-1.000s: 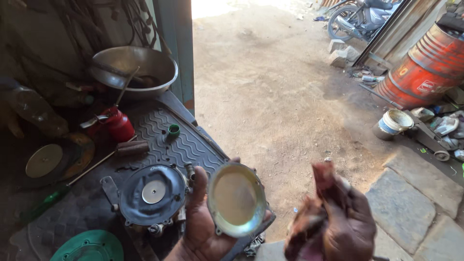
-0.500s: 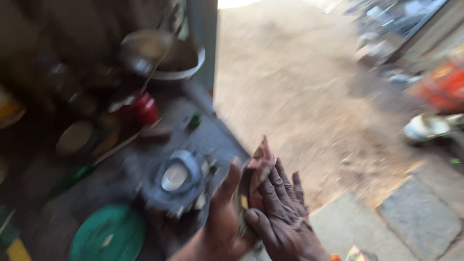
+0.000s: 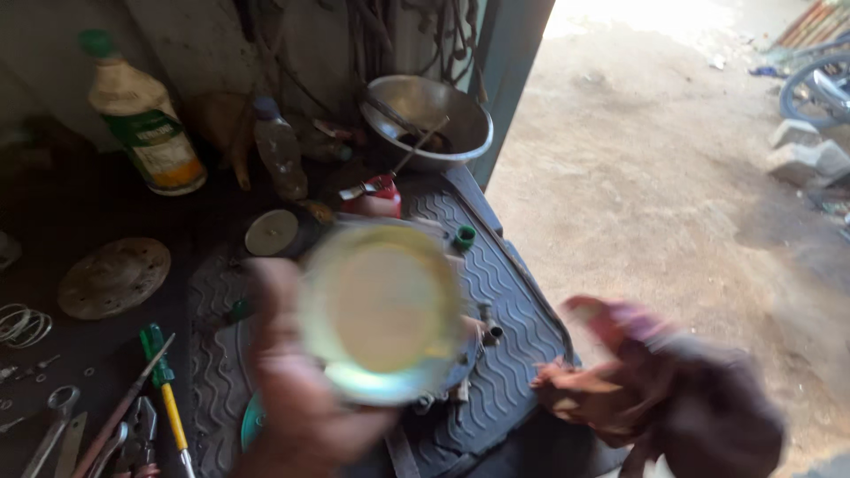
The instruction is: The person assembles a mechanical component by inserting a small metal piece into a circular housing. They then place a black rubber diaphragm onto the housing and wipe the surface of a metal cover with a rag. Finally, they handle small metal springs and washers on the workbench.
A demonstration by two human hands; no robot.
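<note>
- The left hand (image 3: pixel 301 389) is rising from the bottom edge at about 6 o'clock, blurred by motion, with its fingers grasping a round metal dish (image 3: pixel 381 310) by its lower left rim.
- The round metal dish is facing the camera near the centre of the view, showing a pale yellowish inside and a shiny rim, and is being held up above the desk (image 3: pixel 522 310).
- The right hand (image 3: pixel 708 407) is sitting at about 4 o'clock, also blurred, with its fingers clenched around a crumpled reddish-brown rag (image 3: pixel 602 389).
- The rag and the dish are staying apart, with a strip of ribbed black mat (image 3: pixel 505 354) showing between them.
- A steel bowl (image 3: pixel 429 119) with a tool resting inside is standing at 12 o'clock, beside a doorway opening onto sandy ground.
- A small red can (image 3: pixel 376 196) is sitting just below the bowl, and a small green cap (image 3: pixel 465 236) is lying to its right.
- A plastic bottle with a green cap (image 3: pixel 142 115) is standing at 10 o'clock.
- A rusty flat disc (image 3: pixel 113 277) is lying at 9 o'clock.
- A green-handled screwdriver (image 3: pixel 164 389), pliers and spanners are lying at 8 o'clock.
</note>
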